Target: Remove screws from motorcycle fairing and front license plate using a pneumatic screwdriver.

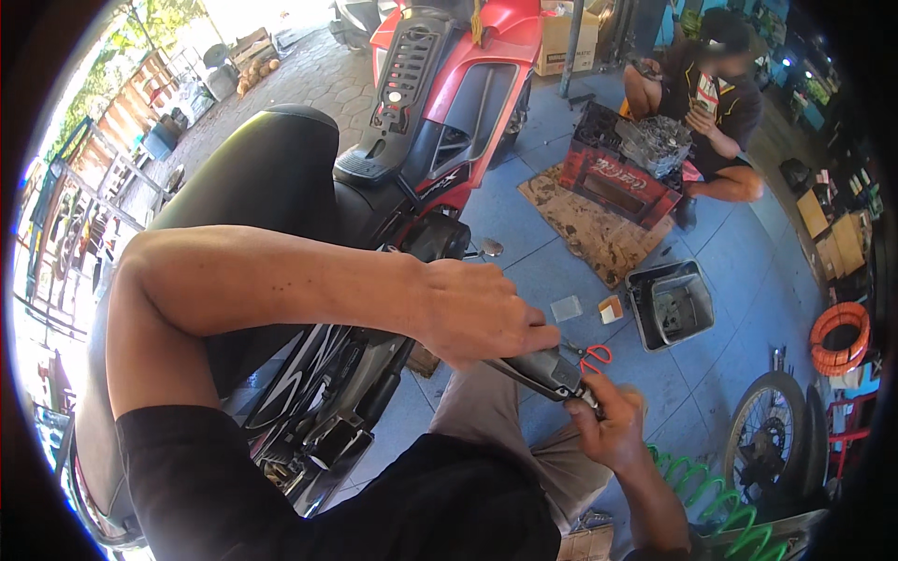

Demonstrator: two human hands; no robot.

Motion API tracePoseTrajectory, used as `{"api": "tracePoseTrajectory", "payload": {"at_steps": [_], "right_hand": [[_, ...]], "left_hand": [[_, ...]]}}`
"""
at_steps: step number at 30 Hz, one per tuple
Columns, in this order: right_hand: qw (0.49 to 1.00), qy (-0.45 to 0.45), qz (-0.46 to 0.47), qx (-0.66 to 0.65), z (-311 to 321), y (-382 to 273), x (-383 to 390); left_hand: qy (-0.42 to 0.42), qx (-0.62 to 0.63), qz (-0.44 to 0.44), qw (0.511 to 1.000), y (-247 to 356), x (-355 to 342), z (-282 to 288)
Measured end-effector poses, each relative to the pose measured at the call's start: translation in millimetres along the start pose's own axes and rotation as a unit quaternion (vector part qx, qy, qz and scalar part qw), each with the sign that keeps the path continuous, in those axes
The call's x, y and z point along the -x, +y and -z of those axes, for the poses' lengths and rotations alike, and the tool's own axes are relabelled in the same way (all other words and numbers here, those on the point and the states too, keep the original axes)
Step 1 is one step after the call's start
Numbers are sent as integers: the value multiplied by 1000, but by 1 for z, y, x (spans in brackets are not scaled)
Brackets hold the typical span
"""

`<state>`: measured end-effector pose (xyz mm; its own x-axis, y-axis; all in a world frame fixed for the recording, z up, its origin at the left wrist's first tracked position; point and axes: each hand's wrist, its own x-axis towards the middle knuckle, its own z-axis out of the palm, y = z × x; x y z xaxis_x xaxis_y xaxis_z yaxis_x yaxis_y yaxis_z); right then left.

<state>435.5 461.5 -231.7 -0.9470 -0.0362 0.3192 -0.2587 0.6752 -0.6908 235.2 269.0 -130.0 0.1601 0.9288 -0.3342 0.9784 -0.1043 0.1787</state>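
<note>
A dark grey tool with a metal end (550, 372) is held in front of me, above my knees; its exact kind I cannot make out. My left hand (482, 313) is closed over its body from above, the arm bent across from the left. At the tool's lower right end, my right hand (613, 421) grips the metal tip between thumb and fingers. Just beyond the tool, red-handled scissors (596, 355) lie on the floor. Close on my left stands a motorcycle with a long black seat (271, 168), partly covered by my left forearm.
A red motorbike (486, 79) stands ahead. At the far right a co-worker (730, 103) crouches by a red crate (622, 187) bearing an engine part (655, 145). A grey bin (639, 318), a small box (610, 309), a wheel (767, 425) and a green coiled hose (687, 477) are rightward.
</note>
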Motion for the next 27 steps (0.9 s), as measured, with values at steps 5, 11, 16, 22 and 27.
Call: {"api": "tracePoseTrajectory", "payload": {"at_steps": [5,11,16,22,27], "right_hand": [[986,28,-161,15,10,-18,-27],[998,-54,-25,-31,-52,-2,-79],[943,-122,-201,-235,-53,12,-92],[908,-168,-329,-199,-41,65,-88],[854,-203,-360,-315,-56,114,-90]], "left_hand": [[73,-70,-3,995,-9,-1,4],[103,-181,38,977,-11,1,1],[303,-286,-12,909,-42,5,52],[431,-161,132,878,-118,12,40],[382,-242,182,873,-165,34,11]]}}
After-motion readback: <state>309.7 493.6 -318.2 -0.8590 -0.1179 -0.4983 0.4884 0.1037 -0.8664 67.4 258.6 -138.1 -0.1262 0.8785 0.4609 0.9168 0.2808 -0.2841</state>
